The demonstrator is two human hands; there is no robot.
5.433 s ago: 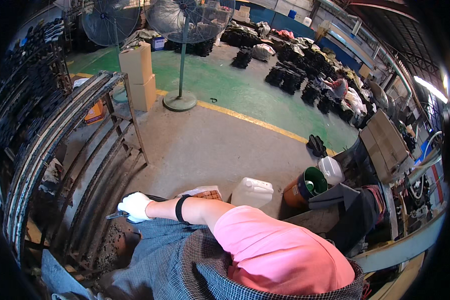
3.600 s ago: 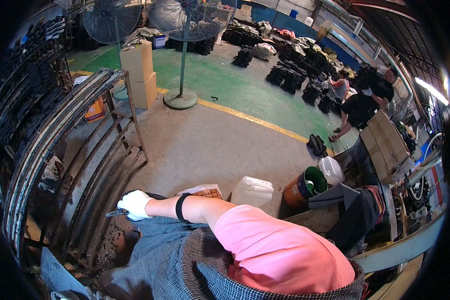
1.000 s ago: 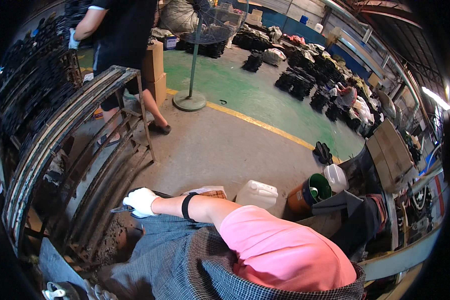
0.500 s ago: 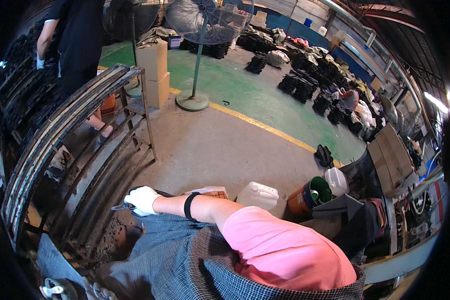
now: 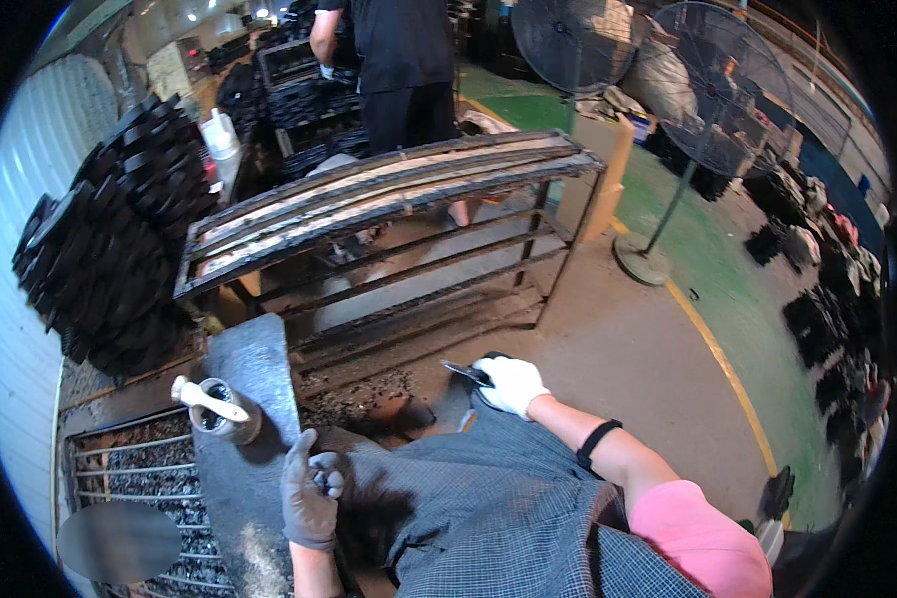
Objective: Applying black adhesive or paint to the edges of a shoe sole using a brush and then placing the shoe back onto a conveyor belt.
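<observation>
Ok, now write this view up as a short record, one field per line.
Left hand: grey glove, fingers curled, near a flat grey board; contents unclear
Right hand: white glove, gripping a slim metal-bladed tool
On the board: round grey cup, white handle across its mouth
Ahead: long dark metal rack
Left side: heap of black curved pieces
Background: person in black clothing beyond the rack

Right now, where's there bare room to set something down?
Grey floor between the rack and yellow line, beyond the white-gloved right hand. Crowded: left side, with the jar, white-handled tool and stacked black pieces.
</observation>
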